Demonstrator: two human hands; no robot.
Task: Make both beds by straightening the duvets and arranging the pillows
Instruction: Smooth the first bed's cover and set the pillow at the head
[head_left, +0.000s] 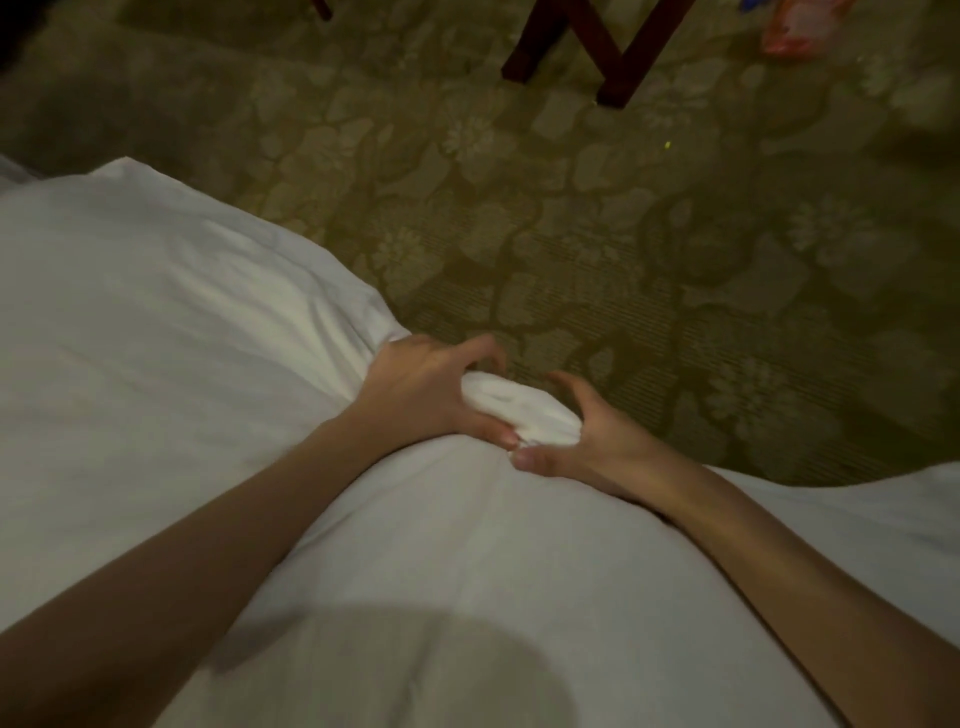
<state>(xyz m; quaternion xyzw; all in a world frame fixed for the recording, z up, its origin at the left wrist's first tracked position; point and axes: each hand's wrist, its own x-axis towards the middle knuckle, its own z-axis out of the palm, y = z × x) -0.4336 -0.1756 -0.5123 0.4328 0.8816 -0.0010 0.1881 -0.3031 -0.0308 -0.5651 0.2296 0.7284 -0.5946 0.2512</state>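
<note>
A white duvet (171, 332) fills the left and lower part of the head view, and one corner of it (519, 410) is bunched up at the centre. My left hand (426, 389) grips that bunched corner from the left, thumb underneath and fingers curled over the top. My right hand (582, 441) holds the same corner from the right, its thumb pressed to the cloth beside my left thumb and its fingers curled around the far side. No pillow is in view.
Beyond the duvet edge lies a patterned green-brown carpet (649, 234). Dark wooden furniture legs (587, 47) stand on it at the top centre. An orange and white packet (800, 26) lies on the floor at the top right.
</note>
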